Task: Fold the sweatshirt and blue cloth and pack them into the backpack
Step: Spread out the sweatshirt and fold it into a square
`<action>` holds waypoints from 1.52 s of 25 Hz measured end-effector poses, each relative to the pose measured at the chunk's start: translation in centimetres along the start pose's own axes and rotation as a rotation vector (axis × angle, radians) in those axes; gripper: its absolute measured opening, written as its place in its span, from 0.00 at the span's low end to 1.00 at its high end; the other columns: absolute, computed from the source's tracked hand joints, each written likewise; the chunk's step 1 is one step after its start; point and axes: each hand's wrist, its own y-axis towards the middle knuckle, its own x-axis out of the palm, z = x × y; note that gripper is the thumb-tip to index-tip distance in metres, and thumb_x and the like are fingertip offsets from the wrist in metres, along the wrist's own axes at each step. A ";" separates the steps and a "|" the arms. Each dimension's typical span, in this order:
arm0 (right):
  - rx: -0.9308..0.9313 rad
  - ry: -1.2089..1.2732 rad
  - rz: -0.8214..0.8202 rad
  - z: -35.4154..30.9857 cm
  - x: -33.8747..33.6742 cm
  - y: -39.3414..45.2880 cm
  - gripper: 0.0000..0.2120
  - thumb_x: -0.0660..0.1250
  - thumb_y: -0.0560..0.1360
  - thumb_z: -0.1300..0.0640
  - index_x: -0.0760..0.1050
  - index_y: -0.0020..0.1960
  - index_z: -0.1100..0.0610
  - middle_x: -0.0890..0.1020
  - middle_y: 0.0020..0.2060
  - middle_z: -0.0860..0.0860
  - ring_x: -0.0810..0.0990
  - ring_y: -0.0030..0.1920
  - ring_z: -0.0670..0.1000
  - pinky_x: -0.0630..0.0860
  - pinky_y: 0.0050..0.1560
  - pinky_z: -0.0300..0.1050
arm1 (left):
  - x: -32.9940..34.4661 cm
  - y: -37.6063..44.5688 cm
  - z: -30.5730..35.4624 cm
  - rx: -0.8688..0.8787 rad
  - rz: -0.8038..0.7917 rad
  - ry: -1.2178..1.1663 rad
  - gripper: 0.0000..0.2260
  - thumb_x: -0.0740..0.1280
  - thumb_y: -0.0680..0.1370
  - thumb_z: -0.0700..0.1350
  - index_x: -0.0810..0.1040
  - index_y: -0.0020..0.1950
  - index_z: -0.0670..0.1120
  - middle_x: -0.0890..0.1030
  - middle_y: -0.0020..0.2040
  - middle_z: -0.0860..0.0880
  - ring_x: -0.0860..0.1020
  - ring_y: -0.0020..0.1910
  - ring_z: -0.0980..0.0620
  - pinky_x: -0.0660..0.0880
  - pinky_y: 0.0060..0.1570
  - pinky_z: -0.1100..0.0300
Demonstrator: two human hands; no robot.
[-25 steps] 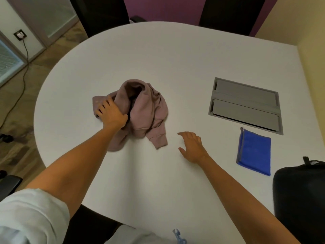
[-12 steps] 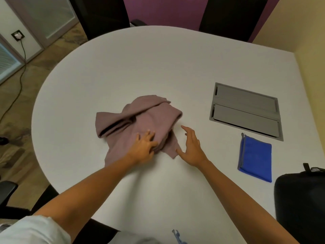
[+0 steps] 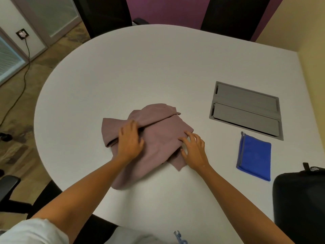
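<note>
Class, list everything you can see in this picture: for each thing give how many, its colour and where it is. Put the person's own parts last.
sweatshirt: one, dusty pink, bunched in the middle of the table, under both hands
blue cloth: one, blue, folded flat on the table, right of the sweatshirt
backpack: one, black, at the table's near right edge, partly out of view
cable hatch: one, grey, set into the table beyond the blue cloth
table: one, white, rounded at its left end
chairs: two, black, at the far side of the table
wall socket: one, far left, with a cable running down to the floor
left hand: one, resting on the sweatshirt's left part
right hand: one, fingers on the sweatshirt's right edge
</note>
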 end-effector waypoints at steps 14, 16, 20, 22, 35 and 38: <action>0.087 0.099 -0.183 1.1 -1.5 0.5 0.24 0.69 0.76 0.51 0.68 0.70 0.48 0.63 0.75 0.49 0.61 0.72 0.56 0.59 0.71 0.54 | -9.0 6.1 -0.7 -0.494 -0.013 -0.693 0.11 0.54 0.84 0.46 0.74 0.53 0.42 0.78 0.50 0.42 0.76 0.49 0.44 0.75 0.49 0.51; 0.115 0.177 -0.164 0.6 -2.1 0.7 0.24 0.68 0.76 0.51 0.69 0.70 0.50 0.66 0.72 0.51 0.63 0.70 0.57 0.61 0.69 0.54 | -11.6 6.8 0.7 -0.603 0.015 -0.914 0.13 0.54 0.84 0.46 0.77 0.54 0.44 0.80 0.52 0.43 0.78 0.50 0.45 0.77 0.49 0.53; 0.057 0.365 -0.146 -0.8 -5.1 1.8 0.28 0.71 0.74 0.49 0.67 0.71 0.52 0.69 0.68 0.53 0.65 0.68 0.57 0.63 0.67 0.53 | -17.4 7.9 4.6 -0.703 0.137 -1.416 0.12 0.58 0.83 0.45 0.79 0.48 0.46 0.83 0.45 0.46 0.80 0.48 0.47 0.80 0.53 0.52; 0.012 0.435 -0.156 -1.9 -7.1 2.7 0.32 0.73 0.73 0.47 0.65 0.72 0.51 0.68 0.69 0.53 0.66 0.68 0.56 0.66 0.69 0.56 | -20.2 8.0 7.2 -0.647 0.192 -1.565 0.11 0.59 0.83 0.46 0.79 0.47 0.46 0.83 0.44 0.46 0.81 0.49 0.47 0.80 0.54 0.52; -0.132 0.885 -0.038 -11.0 -20.6 6.4 0.33 0.75 0.71 0.44 0.67 0.71 0.53 0.79 0.58 0.49 0.81 0.54 0.53 0.81 0.53 0.46 | -27.7 6.4 17.7 0.059 -0.021 -1.375 0.09 0.60 0.84 0.42 0.73 0.63 0.44 0.79 0.57 0.44 0.81 0.56 0.48 0.82 0.50 0.55; -0.036 0.916 -0.020 -10.3 -20.8 6.8 0.21 0.68 0.77 0.44 0.78 0.60 0.59 0.83 0.51 0.53 0.82 0.52 0.55 0.79 0.47 0.43 | -25.2 6.0 16.2 0.051 -0.103 -1.188 0.11 0.64 0.82 0.42 0.76 0.64 0.44 0.80 0.58 0.45 0.82 0.56 0.47 0.81 0.46 0.58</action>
